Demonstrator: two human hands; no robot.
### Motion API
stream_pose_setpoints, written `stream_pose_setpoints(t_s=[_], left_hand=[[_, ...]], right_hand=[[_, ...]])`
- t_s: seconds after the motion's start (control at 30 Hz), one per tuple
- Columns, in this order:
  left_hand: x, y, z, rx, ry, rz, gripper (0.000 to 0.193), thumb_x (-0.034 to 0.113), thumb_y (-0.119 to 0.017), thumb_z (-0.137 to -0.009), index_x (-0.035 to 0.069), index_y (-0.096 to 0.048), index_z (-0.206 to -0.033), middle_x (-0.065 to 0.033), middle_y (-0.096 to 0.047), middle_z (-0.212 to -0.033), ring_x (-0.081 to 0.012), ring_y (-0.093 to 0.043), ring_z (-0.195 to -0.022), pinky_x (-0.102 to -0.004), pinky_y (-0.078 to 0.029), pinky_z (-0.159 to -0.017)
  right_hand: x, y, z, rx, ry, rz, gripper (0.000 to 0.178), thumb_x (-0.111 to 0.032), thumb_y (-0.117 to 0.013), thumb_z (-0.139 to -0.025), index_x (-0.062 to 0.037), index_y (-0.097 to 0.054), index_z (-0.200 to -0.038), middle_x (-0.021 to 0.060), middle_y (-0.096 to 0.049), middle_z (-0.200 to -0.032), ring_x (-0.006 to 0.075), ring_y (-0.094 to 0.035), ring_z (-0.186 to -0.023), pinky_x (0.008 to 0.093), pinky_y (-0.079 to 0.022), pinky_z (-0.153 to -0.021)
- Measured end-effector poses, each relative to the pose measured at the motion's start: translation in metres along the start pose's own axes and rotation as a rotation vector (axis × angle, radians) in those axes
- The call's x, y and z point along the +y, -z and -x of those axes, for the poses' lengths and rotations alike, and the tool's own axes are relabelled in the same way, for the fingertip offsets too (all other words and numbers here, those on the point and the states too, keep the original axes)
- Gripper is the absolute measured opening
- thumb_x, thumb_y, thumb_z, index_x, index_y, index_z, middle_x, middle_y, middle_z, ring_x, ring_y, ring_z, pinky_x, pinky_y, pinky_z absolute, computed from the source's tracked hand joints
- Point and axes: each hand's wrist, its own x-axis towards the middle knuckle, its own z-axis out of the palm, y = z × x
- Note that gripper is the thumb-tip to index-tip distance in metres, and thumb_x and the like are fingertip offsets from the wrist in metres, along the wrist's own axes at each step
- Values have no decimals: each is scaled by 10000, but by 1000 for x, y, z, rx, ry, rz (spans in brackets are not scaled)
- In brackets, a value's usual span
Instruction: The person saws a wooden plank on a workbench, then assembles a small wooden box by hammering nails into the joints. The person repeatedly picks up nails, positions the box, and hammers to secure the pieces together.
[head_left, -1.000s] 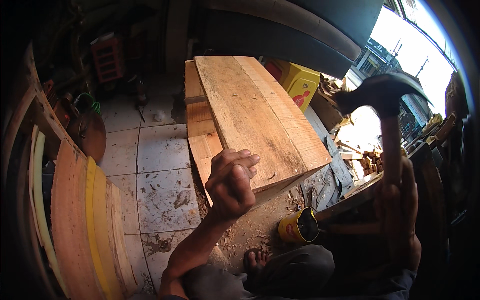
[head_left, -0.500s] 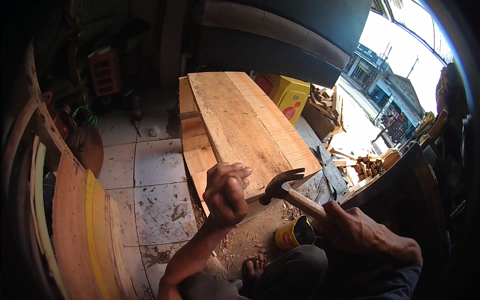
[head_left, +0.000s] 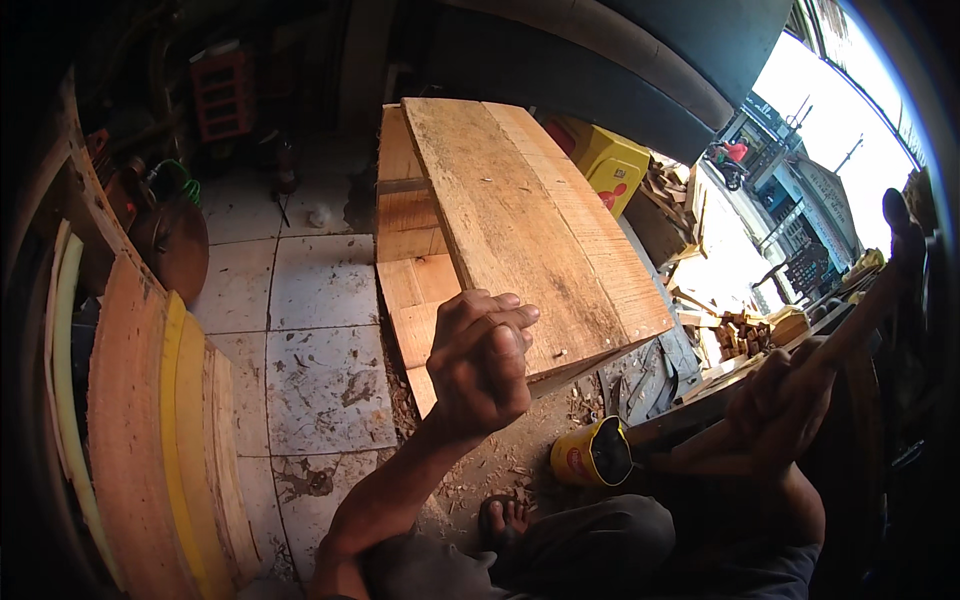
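A long wooden box or bench of pale planks [head_left: 545, 230] lies before me, its side partly open on the left. A nail [head_left: 561, 353] stands up from the top near its close end. My left hand [head_left: 483, 360] is closed in a fist at the near left corner; whatever its fingers hold, if anything, is hidden. Raised off to the right, my right hand [head_left: 785, 400] grips a claw hammer [head_left: 862, 305] by its wooden handle, with the dark head up high. A few other small nails or chips lie farther along the planks.
Below the near end stands a yellow bucket [head_left: 568, 458] among wood shavings. Curved planks [head_left: 135, 400] lean at my left. A yellow container [head_left: 618, 170] and wood offcuts [head_left: 745, 335] sit to the right. A red crate [head_left: 222, 95] is far left.
My right hand has swung the hammer up and right, away from the board's near end, exposing the nail there. The view has shifted slightly. On the street, a motorbike rider has appeared.
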Motion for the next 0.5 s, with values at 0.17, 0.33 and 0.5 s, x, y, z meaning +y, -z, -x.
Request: stream_pose_setpoints(t_s=[0.17,0.33,0.5], left_hand=[[2,0,3,-22,62,36,434,131,-364,-1051,-2,-719,-841,-98,-758,-839,-267,-712,-916,-413,-520,-937],[2,1,-1,-15,-29,33,419,127,-371,-1042,8,-665,-768,-127,-764,-849,-271,-714,-925,-437,-526,-926],[-3,11,-4,-42,-39,-38,422,134,-370,-1043,15,-664,-765,-119,-770,-867,-264,-711,-925,-430,-518,-931]], right_hand=[[-42,7,-15,-490,15,895,386,-340,-650,-1010,-12,-449,-1034,207,-682,-753,431,-732,-753,505,-523,-569],[29,1,13,-134,-6,3,606,-627,-544,-1010,-37,-463,-1123,30,-507,-644,99,-468,-442,307,-342,-392],[1,-3,-6,-335,-41,377,467,-413,-656,-998,-17,-438,-1114,87,-577,-664,240,-631,-592,383,-496,-469]])
